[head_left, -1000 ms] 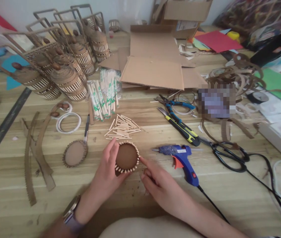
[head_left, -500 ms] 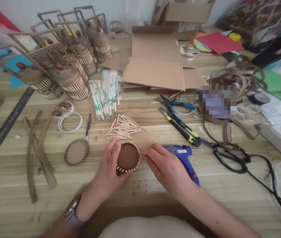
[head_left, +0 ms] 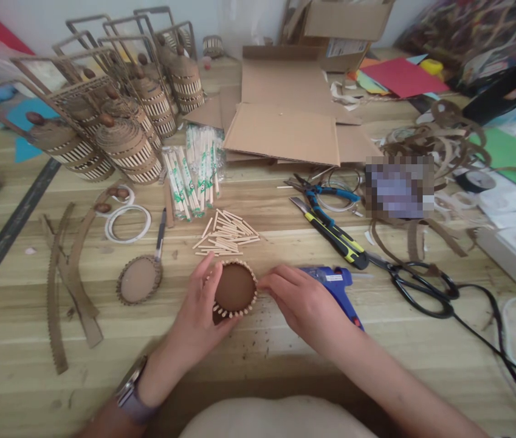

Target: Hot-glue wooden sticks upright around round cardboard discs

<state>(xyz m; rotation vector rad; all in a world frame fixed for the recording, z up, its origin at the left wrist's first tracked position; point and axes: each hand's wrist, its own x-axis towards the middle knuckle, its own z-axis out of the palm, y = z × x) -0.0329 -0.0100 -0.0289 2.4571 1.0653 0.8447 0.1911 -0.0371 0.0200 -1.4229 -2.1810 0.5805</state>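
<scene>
A round cardboard piece [head_left: 236, 287] with short wooden sticks standing around its rim is held in my left hand [head_left: 200, 310], thumb and fingers wrapped about its left side. My right hand [head_left: 301, 298] has its fingertips pinched together at the right edge of that piece; whatever lies between them is too small to make out. Just beyond, a pile of short wooden sticks [head_left: 228, 231] lies loose on the wooden table. Left of my hands sits another cardboard disc [head_left: 138, 280] with a corrugated rim. A blue glue gun [head_left: 342, 292] lies partly behind my right hand.
Pliers [head_left: 321, 198], a yellow-black utility knife [head_left: 337, 237] and black scissors [head_left: 422, 289] lie to the right. Wrapped chopsticks [head_left: 191, 173], folded cardboard [head_left: 285, 134] and several finished lantern-like cardboard pieces [head_left: 130, 146] stand farther back. Corrugated strips [head_left: 73, 274] lie left; a black cable [head_left: 490, 334] crosses the right.
My right hand has shifted slightly, covering a little more of the glue gun's handle. The left hand and the round piece stay nearly where they were.
</scene>
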